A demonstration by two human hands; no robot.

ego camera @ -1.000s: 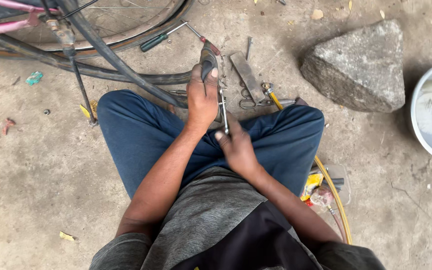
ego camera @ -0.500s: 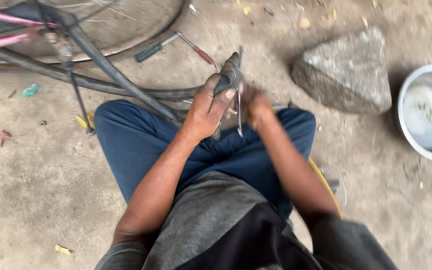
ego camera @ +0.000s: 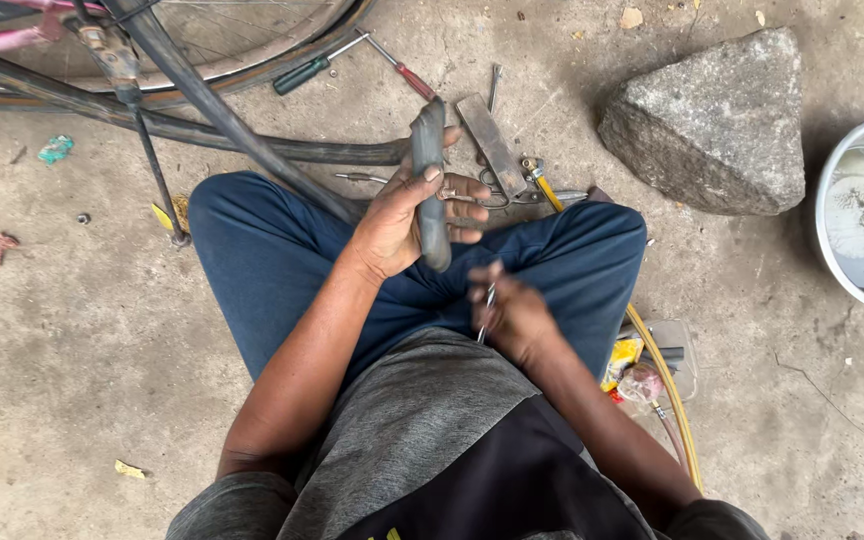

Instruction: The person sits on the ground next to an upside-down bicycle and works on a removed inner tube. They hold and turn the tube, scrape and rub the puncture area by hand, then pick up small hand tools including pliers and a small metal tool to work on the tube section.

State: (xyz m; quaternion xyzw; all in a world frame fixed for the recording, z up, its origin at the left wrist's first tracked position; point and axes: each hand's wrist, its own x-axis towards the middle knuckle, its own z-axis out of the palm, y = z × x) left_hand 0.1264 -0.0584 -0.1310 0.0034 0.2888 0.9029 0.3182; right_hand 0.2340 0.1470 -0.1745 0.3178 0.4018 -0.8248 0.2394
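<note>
- Head camera, looking down at a person who sits cross-legged on a concrete floor in blue trousers.
- The left hand is closed around a folded piece of dark rubber inner tube, thumb pressed on its face, holding it upright at 12 o'clock from the lap.
- The right hand is closed on a thin metal tool; it is blurred, so the exact kind cannot be told.
- Change: a second ago both hands were together at the tube and the tool lay against it. Now the right hand has dropped toward the lap, at 5 o'clock from the tube, apart from it. As a judgement, a working stroke on the rubber has just ended and the tube is held up for a look.
- Counts: two screwdrivers at 12 o'clock, one green-handled, one red-handled; one flat metal file; one pair of scissors, partly hidden.
- One grey rock at 2 o'clock.
- One metal bowl of water at 3 o'clock, cut by the frame edge.
- One bicycle wheel at 11 o'clock, its loose tube trailing across the left knee.
- One yellow hose runs at 4 o'clock beside the right thigh.
</note>
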